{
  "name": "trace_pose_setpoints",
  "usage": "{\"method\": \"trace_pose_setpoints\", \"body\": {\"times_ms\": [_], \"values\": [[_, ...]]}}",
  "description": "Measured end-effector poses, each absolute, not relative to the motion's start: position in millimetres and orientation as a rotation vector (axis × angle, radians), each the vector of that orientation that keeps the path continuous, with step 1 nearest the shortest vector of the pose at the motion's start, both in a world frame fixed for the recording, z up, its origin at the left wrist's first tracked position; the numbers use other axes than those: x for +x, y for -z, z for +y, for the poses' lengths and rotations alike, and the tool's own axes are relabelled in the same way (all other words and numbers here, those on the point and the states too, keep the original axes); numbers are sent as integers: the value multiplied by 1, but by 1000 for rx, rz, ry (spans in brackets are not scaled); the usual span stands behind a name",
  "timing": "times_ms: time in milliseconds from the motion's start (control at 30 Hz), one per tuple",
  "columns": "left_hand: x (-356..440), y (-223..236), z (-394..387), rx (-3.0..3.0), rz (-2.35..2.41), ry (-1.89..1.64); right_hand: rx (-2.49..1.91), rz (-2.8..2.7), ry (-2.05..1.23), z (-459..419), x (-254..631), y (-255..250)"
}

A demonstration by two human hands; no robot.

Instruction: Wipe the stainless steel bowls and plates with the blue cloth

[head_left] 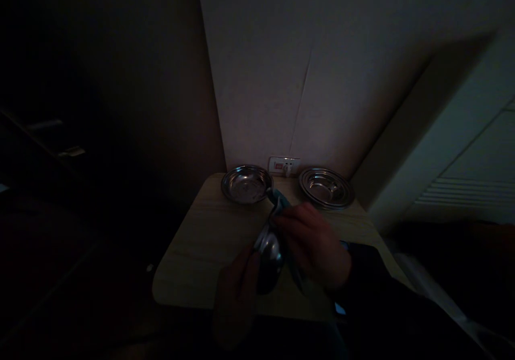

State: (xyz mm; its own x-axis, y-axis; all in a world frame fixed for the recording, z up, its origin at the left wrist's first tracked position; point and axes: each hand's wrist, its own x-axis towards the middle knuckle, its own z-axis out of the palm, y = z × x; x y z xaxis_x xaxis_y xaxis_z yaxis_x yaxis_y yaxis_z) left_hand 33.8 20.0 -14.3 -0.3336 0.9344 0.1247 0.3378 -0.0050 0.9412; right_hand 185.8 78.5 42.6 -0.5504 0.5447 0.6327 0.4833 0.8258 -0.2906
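My left hand point(237, 290) grips the rim of a shiny metal bowl point(270, 255), which is tilted on its side above the near part of the table. A bluish cloth point(278, 199) is bunched in my right hand point(311, 236) and pressed against the bowl's far edge. Part of the cloth hangs down beside the bowl. The fingers of my right hand are closed and slightly blurred. Behind my hands, a metal dish point(246, 184) rests at the back left of the table, and a stack of metal dishes point(326, 187) sits at the back right.
The light wooden table point(193, 252) stands against a pale wall point(261, 81). A wall socket point(284, 165) with a plug is just above its back edge. A dark flat object point(340, 309) with a lit patch lies partly under my right sleeve. The surroundings are very dark.
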Motion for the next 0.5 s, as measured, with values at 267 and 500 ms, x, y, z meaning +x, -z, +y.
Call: {"method": "trace_pose_setpoints", "body": {"times_ms": [267,500], "values": [[37,10,19,1336,1645,-1353,-752,-2319,-68,69,189,-43],[35,9,23,1396,1597,-1354,-734,-2263,-140,72,192,-38]]}}
